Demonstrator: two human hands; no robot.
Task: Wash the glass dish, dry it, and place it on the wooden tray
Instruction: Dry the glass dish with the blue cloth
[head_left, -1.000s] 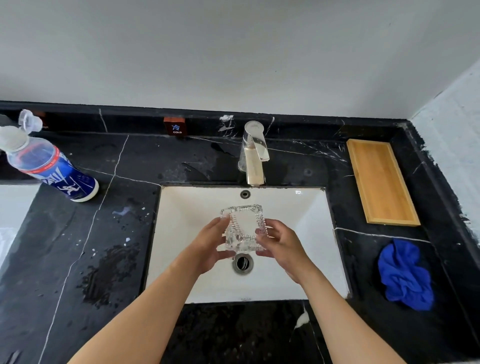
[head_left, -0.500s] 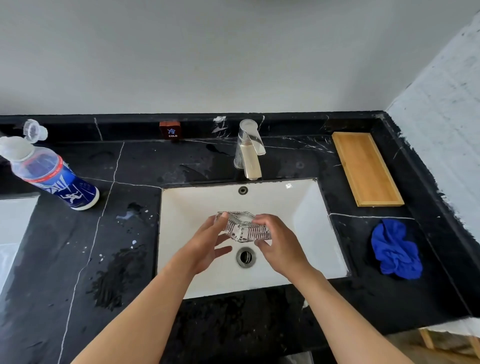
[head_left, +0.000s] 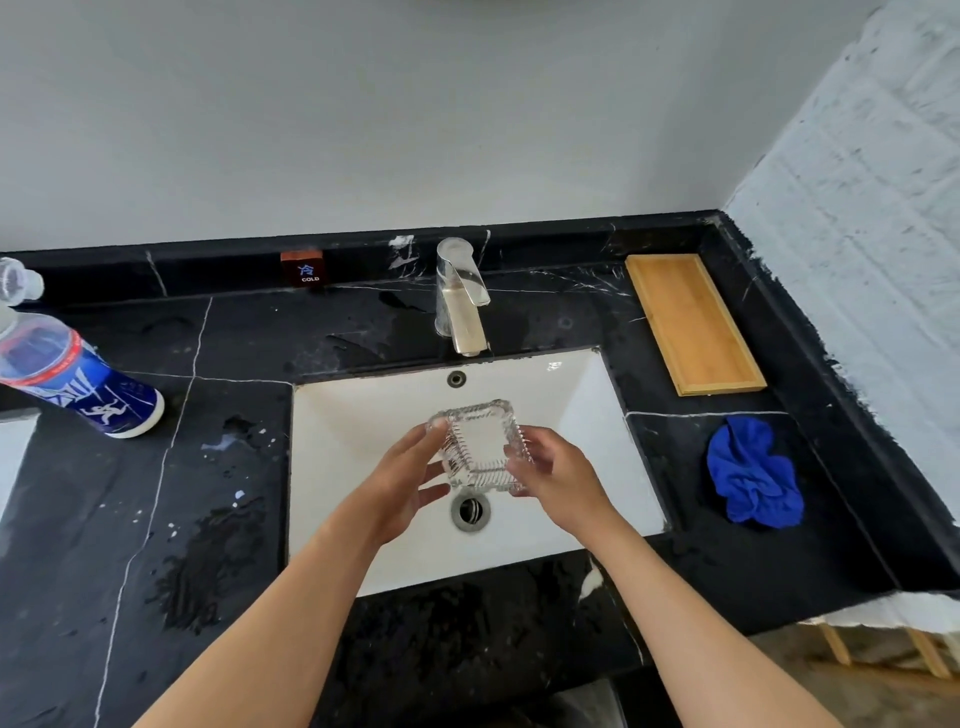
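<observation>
A clear ribbed rectangular glass dish (head_left: 480, 441) is held over the white sink (head_left: 353, 415), just above the drain (head_left: 471, 512). My left hand (head_left: 402, 475) grips its left side and my right hand (head_left: 558, 475) grips its right side. The dish is tilted with its hollow facing me. The wooden tray (head_left: 693, 322) lies bare on the black counter at the back right. A crumpled blue cloth (head_left: 753, 473) rests on the counter in front of the tray.
A chrome tap (head_left: 462, 301) stands behind the sink, with no water running. A plastic bottle with a blue label (head_left: 72, 376) sits on the left counter. Wet patches (head_left: 208, 561) mark the black marble left of the sink. A white wall closes the right side.
The dish was tipped nearly flat half a second ago and now is tilted back up, hollow toward me. Both hands stayed on it over the drain. The camera view shifted slightly.
</observation>
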